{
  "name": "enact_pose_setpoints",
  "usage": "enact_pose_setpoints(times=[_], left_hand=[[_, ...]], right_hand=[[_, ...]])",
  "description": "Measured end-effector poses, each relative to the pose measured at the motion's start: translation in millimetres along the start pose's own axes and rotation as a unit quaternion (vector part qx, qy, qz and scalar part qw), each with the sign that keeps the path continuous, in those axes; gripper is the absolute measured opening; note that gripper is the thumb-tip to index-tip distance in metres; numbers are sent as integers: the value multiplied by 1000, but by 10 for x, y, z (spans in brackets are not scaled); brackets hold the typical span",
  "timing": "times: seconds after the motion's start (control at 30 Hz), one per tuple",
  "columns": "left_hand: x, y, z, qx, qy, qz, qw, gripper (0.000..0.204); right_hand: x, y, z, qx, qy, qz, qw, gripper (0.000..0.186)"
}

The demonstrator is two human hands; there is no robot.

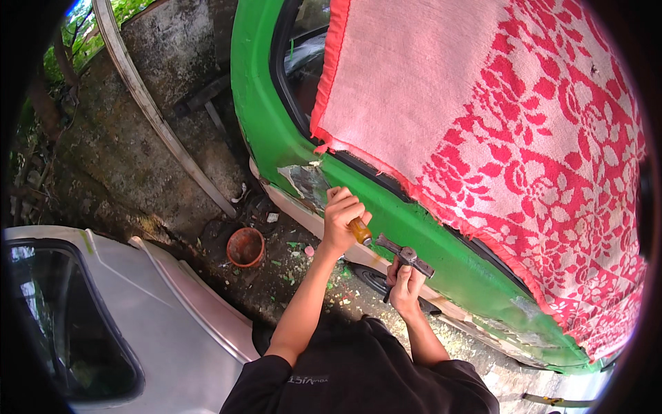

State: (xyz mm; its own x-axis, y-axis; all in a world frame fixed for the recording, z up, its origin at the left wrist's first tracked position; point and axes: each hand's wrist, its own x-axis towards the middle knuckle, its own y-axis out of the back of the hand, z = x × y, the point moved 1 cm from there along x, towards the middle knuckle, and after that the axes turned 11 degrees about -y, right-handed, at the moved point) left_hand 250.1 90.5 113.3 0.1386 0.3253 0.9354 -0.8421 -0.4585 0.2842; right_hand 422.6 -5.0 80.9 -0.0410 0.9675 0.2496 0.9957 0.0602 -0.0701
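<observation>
My left hand (pixel 340 219) is wrapped around the amber handle of a screwdriver (pixel 360 232); its butt end points toward my right hand. The thin shaft runs up to a bare, patchy spot (pixel 305 185) on the green car body (pixel 372 200), where the paint is broken away. Whether its tip touches the metal is hard to make out. My right hand (pixel 405 286) grips a hammer (pixel 408 258), with the head just right of the screwdriver's butt and apart from it. A pink and red floral towel (pixel 469 103) drapes over the car's roof and windows.
A reddish-brown pot (pixel 246 247) stands on the ground left of my forearm, among scattered green paint chips (pixel 293 265). A silver car (pixel 165 310) is close on my left. A long curved strip (pixel 158 114) leans near a stained wall (pixel 103 152). A tyre (pixel 372 277) shows beneath the green car.
</observation>
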Motion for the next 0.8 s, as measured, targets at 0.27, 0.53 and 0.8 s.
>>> enact_pose_setpoints(times=[0.27, 0.53, 0.8], left_hand=[[-68, 53, -18, -20, -23, 7, 999, 33], [-107, 104, -61, -24, -49, 16, 998, 31], [-95, 149, -96, -58, -27, 22, 998, 34]], right_hand=[[-302, -60, 214, 44, -20, 1, 999, 42], [-371, -63, 199, -64, 80, 23, 994, 35], [-198, -215, 192, -216, 169, 91, 957, 10]])
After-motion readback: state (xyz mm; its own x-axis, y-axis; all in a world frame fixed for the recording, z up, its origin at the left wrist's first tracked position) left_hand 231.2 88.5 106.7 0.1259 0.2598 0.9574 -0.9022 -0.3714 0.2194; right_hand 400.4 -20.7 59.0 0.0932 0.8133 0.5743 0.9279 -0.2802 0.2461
